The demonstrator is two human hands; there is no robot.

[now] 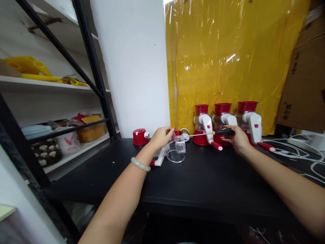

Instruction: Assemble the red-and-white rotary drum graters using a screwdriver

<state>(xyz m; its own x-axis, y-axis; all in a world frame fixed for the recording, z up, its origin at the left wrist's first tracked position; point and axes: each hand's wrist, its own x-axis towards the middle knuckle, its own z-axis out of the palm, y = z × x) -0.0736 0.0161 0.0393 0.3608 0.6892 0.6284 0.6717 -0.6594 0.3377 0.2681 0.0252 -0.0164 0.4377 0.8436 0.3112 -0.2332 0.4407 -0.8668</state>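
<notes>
My left hand (161, 136), a pale bangle on its wrist, is closed on a clear plastic housing (180, 146) at the middle of the black table. My right hand (238, 139) grips the black and yellow handle of a screwdriver (220, 131). The shaft points left, its tip at or close to the clear housing; contact is too small to make out. Below the left hand lies a white crank handle (159, 158) with a red grip, partly hidden by the wrist. A red base (139, 137) with a white knob stands to the left.
Three assembled red and white rotary graters (202, 125) stand in a row behind the screwdriver, cranks facing forward. White cables (297, 149) lie at the right on the black table (203, 183). A shelf rack (96, 67) rises at the left, and yellow sheeting (228, 51) hangs behind.
</notes>
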